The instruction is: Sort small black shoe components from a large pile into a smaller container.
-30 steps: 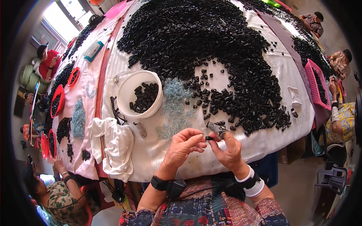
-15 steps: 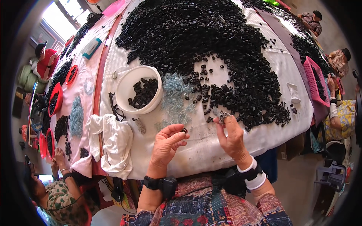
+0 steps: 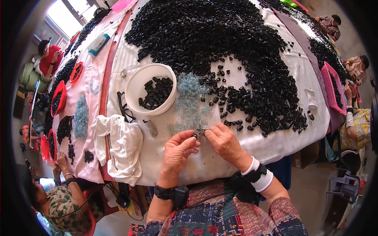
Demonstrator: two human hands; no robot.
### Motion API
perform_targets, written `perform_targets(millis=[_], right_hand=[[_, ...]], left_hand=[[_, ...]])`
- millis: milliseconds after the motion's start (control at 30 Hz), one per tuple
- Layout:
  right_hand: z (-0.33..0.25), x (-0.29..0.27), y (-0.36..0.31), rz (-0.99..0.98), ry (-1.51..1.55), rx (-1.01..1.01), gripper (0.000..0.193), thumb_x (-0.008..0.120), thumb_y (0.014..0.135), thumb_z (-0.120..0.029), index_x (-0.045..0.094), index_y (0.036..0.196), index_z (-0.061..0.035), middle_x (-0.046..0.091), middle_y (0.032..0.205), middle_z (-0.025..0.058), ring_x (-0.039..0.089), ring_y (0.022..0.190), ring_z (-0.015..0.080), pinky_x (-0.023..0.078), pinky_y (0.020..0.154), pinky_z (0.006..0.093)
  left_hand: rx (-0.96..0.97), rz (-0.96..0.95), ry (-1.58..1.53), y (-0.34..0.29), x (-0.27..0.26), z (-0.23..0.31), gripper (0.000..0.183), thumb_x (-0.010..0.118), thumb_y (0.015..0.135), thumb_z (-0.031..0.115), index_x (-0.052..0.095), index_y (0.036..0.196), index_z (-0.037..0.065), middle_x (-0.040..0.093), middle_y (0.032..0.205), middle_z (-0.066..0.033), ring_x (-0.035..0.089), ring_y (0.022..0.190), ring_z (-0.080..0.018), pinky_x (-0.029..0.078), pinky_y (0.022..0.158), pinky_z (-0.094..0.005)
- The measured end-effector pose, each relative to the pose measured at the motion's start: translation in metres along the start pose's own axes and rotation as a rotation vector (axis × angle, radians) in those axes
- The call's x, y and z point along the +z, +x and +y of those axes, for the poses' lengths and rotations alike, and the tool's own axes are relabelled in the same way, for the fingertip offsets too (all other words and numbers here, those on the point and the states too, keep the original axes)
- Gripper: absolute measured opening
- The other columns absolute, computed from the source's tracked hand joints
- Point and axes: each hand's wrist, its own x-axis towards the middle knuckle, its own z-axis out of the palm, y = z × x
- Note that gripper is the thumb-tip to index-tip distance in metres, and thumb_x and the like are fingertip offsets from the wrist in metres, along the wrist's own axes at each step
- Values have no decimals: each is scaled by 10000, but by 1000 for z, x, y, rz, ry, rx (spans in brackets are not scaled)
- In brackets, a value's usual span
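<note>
Across the worktop (image 3: 267, 147), a heap of black pieces (image 3: 197, 31) spread beyond and right of the white bowl (image 3: 137, 83); a brushing wrist could have scattered its loose edge. The bowl was part-filled with such pieces; the pink basket (image 3: 327, 84), far right of it, and the red bowl (image 3: 62, 89), left of it, held dark contents. Nearer than the bowl, the right hand (image 3: 226, 143) pinched an indistinct greyish object (image 3: 202, 130); the left hand (image 3: 178, 155), fingertips closed, gripped a black ring (image 3: 195, 135), which a slack pinch could have dropped among pale-blue beads (image 3: 187, 100).

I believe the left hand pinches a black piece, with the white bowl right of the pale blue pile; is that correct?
Not quite: the left hand pinches a black piece, but the head view shows the white bowl left of the pale blue pile.
</note>
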Motion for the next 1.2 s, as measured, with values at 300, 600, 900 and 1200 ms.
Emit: perform_targets(millis=[300, 600, 900, 1200], right_hand=[[-10, -21, -13, 264, 464, 418, 343, 568, 719, 106, 521, 1050, 24, 579, 851, 105, 615, 724, 205, 514, 625, 292], [-15, -31, -13, 321, 1215, 693, 360, 572, 811, 68, 487, 1148, -25, 577, 918, 37, 575, 841, 100, 510, 723, 233], [-11, -19, -28, 409, 1020, 610, 283, 579, 789, 69, 539, 1057, -13, 612, 884, 44, 594, 742, 100, 507, 663, 232], [-3, -21, -33, 394, 572, 403, 267, 626, 730, 69, 562, 978, -8, 623, 805, 68, 579, 630, 147, 482, 576, 256]], left_hand=[[-62, -76, 90, 4, 19, -11, 186, 664, 820, 42, 618, 996, 6, 661, 910, -89, 660, 824, -184, 538, 641, -261], [-70, -132, 107, 7, 43, -25, 216, 678, 816, 65, 619, 1011, -4, 667, 924, -92, 659, 828, -175, 536, 645, -255], [-116, -86, 117, 8, 44, -35, 191, 651, 830, 45, 618, 1016, 13, 662, 938, -87, 655, 811, -171, 544, 638, -277], [-102, -91, 139, 9, 41, -39, 222, 683, 812, 63, 623, 1015, -5, 666, 911, -87, 658, 791, -160, 532, 624, -237]])
